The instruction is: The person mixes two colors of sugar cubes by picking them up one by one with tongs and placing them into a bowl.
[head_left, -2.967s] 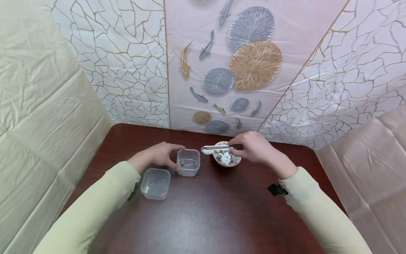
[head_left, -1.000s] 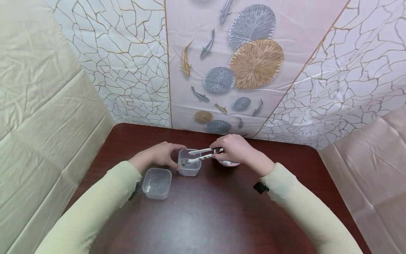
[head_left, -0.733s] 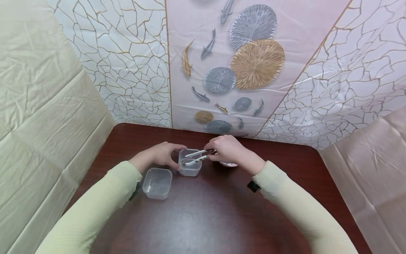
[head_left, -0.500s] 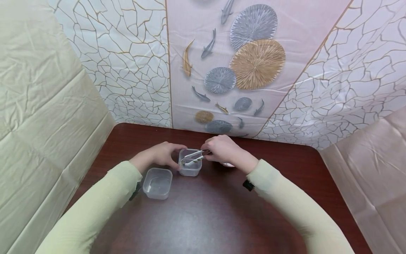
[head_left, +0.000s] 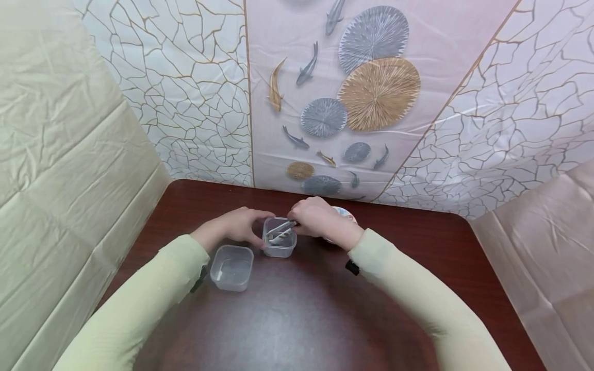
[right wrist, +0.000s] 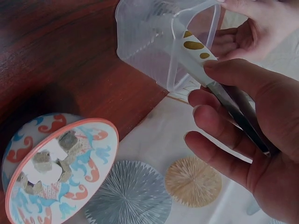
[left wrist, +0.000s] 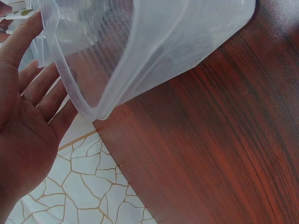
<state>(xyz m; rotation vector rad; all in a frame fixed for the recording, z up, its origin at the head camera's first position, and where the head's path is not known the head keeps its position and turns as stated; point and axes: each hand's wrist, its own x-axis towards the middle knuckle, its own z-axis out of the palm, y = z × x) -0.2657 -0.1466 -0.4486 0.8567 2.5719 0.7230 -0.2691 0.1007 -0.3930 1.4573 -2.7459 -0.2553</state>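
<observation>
My left hand (head_left: 236,225) holds a clear square plastic container (head_left: 279,252) at its left side, thumb at the front and fingers at the back. My right hand (head_left: 312,215) grips small tongs (right wrist: 194,58) with dark metal handles and white, gold-spotted arms. The tips of the tongs reach down into that container, near a small grey-brown piece; whether they pinch anything I cannot tell. Behind my right wrist stands a patterned bowl (right wrist: 96,161) with white cubes (right wrist: 42,173) and grey-brown lumps (right wrist: 68,140); in the head view my right hand partly covers it.
A second clear container (head_left: 233,284) stands front left of the held one, with a small white piece (head_left: 219,275) in it. The dark red wooden table (head_left: 278,319) is bounded by patterned cloth (head_left: 199,103) at the back and beige cloth (head_left: 547,247) on the sides.
My right hand has moved left from above the bowl, bringing the tongs into the held container. The arms of the tongs opened on the way. My left hand stays at the container.
</observation>
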